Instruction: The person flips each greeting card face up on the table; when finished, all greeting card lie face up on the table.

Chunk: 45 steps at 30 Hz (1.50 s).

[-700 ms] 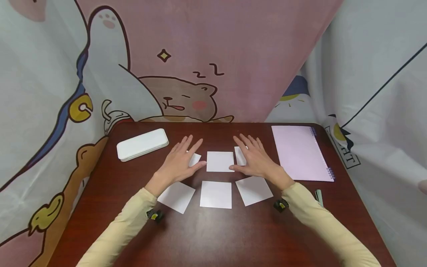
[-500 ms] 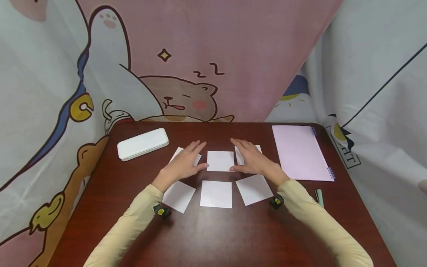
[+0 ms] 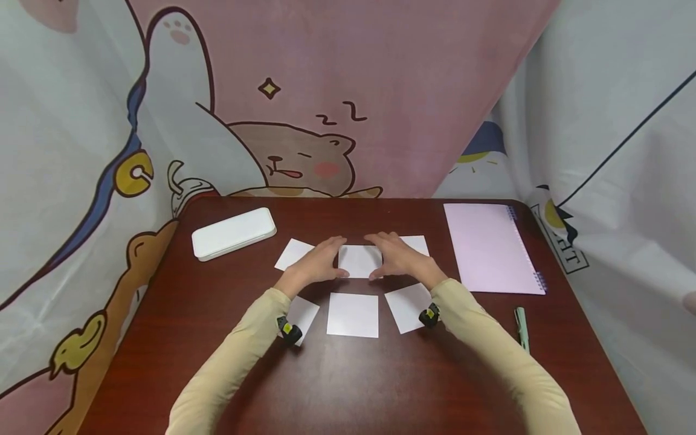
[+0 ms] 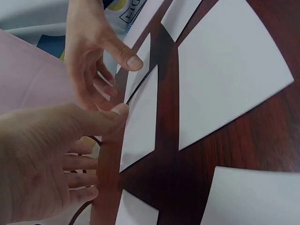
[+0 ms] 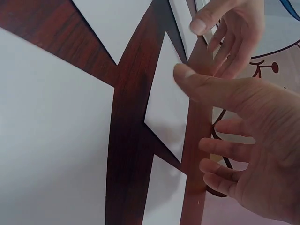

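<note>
Both hands frame the middle card (image 3: pixel 359 260), at frame centre on the table (image 3: pixel 348 374). The left hand (image 3: pixel 318 263) and right hand (image 3: pixel 396 260) touch its side edges, fingers relaxed (nothing grasped). Best to press both edges evenly, sparing neighbouring cards.

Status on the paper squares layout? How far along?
Looks done: six white paper squares lie in two rows of three on the dark red wooden table. In hand: the left hand and right hand flank the back-row middle square, thumbs at its side edges. Left: hard to say; the pink spiral notebook, white flat case and green pen lie untouched.
</note>
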Tool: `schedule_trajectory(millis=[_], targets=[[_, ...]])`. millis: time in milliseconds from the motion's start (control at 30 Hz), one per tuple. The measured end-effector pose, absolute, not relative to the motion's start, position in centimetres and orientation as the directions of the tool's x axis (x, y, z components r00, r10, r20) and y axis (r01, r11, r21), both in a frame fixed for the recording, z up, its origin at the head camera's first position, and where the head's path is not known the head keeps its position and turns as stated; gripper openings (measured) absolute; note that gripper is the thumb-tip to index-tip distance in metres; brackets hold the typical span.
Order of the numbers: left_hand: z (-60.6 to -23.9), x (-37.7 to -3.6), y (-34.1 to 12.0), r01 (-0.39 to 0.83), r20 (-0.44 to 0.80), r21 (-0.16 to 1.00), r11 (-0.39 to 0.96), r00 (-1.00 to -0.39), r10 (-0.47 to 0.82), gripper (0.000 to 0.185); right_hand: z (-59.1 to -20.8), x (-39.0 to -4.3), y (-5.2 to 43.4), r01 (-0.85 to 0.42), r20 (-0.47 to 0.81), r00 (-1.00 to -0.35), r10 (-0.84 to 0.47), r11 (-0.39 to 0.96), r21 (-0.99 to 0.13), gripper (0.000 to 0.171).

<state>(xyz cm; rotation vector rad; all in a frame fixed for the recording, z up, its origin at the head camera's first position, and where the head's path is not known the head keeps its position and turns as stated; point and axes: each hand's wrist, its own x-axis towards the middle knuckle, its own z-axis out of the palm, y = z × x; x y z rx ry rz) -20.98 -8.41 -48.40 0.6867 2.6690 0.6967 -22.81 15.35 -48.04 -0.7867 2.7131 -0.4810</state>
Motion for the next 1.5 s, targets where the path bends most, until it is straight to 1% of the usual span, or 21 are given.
schedule_trajectory(millis=[167,333,467,700,867,967,1033,1200,1300,1400,1500], targets=[[-49.0,-21.7,-7.6,0.366,-0.188,0.501,0.784,-0.839,0.511,0.091,-48.8,-23.7,14.5,-0.476,-0.205,-0.810,-0.550,0.819,-0.320,0.104],[-49.6,-22.3,-7.0,0.368,-0.218,0.461,0.807,-0.835,0.505,0.096,-49.4,-24.2,13.6,-0.448,-0.237,-0.823,-0.516,0.846,-0.288,0.104],[-49.8,-22.6,-6.5,0.370,-0.228,0.423,0.827,-0.840,0.492,0.098,-49.4,-24.4,13.2,-0.425,-0.256,-0.829,-0.497,0.858,-0.288,0.101],[-49.7,-23.2,-6.0,0.375,-0.244,0.379,0.846,-0.842,0.482,0.099,-49.4,-24.9,12.8,-0.422,-0.271,-0.827,-0.493,0.862,-0.280,0.093],[-49.8,-23.3,-6.0,0.376,-0.235,0.366,0.851,-0.848,0.475,0.093,-49.4,-24.8,12.4,-0.438,-0.244,-0.826,-0.508,0.852,-0.288,0.087],[-49.9,-23.2,-6.0,0.386,-0.187,0.383,0.839,-0.857,0.480,0.085,-49.5,-24.7,12.5,-0.432,-0.209,-0.840,-0.501,0.850,-0.302,0.081],[-49.8,-23.2,-6.1,0.403,-0.138,0.396,0.825,-0.862,0.488,0.075,-49.5,-24.6,12.6,-0.436,-0.170,-0.850,-0.498,0.847,-0.304,0.073],[-48.9,-23.2,-6.7,0.467,-0.018,0.412,0.783,-0.855,0.519,0.039,-48.4,-24.2,13.1,-0.498,-0.032,-0.849,-0.528,0.817,-0.291,0.040],[-48.0,-23.1,-7.1,0.492,0.054,0.424,0.760,-0.852,0.521,0.023,-47.3,-23.8,13.4,-0.529,0.049,-0.839,-0.542,0.792,-0.305,0.022],[-47.0,-22.8,-7.4,0.514,0.123,0.435,0.739,-0.847,0.517,0.015,-46.2,-23.3,13.7,-0.558,0.123,-0.826,-0.550,0.769,-0.311,0.014],[-46.2,-22.5,-7.6,0.538,0.164,0.425,0.728,-0.837,0.523,0.012,-45.5,-22.6,14.0,-0.587,0.182,-0.809,-0.559,0.750,-0.304,0.010]])
